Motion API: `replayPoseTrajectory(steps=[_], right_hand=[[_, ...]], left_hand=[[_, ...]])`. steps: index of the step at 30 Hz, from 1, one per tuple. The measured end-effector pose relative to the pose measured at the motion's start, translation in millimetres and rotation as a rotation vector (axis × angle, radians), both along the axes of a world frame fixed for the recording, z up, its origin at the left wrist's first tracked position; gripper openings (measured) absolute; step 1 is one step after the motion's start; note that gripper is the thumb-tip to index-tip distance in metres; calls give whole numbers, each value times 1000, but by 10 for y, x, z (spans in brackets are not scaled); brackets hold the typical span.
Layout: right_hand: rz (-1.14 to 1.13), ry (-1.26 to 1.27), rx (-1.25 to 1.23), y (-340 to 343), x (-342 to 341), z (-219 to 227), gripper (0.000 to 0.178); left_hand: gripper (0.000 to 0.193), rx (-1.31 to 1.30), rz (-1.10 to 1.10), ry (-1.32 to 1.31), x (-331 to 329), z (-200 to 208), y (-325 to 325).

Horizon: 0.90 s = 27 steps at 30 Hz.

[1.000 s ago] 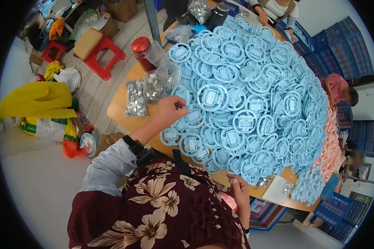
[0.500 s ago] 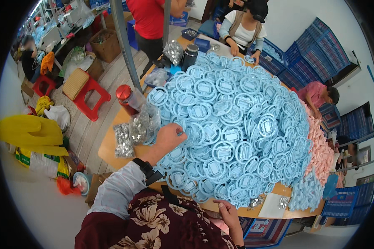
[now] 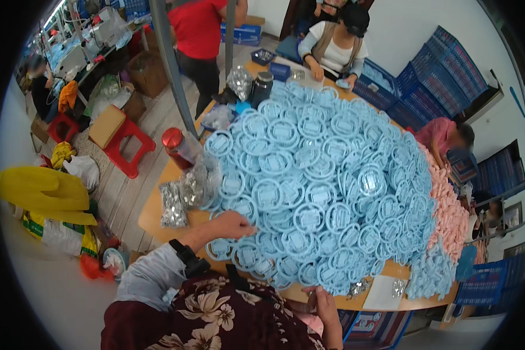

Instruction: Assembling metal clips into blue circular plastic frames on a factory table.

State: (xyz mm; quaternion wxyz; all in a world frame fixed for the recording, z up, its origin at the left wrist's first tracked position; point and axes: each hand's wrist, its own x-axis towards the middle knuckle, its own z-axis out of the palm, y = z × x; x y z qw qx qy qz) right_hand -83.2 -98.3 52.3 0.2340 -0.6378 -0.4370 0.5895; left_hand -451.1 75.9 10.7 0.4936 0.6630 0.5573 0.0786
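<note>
A big heap of light blue round, ring-rimmed pieces covers most of the table. My left hand is over the heap's near-left edge, fingers curled and pressed together; whatever they hold is hidden. Close to my body, at the table's front edge, is my right hand. Its thumb and fingers meet in a pinch, and anything between them is too small to make out. Small shiny metal parts lie by the heap, beside a white sheet that carries more of them.
Clear bags of metal parts and a red-lidded bottle stand at the table's left. A dark flask is farther back. Pink pieces are heaped to the right. Co-workers sit beyond; a red stool is at left.
My left hand has come down and nearer to me along the heap's left edge. The fingers of my right hand have drawn together. The person in red has shifted left.
</note>
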Motion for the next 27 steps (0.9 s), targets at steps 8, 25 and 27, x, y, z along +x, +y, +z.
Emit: replayPoseTrajectory(steps=[8, 25, 27], right_hand=[[37, -17, -30, -124, 52, -6, 55], [72, -51, -102, -433, 375, -52, 48], [68, -22, -159, -554, 458, -163, 46]], left_hand=[[42, -251, -567, 181, -260, -1178, -1031], [44, -68, -195, 372, -299, -1015, -1007], [47, -78, -212, 444, -307, -1071, -1032]])
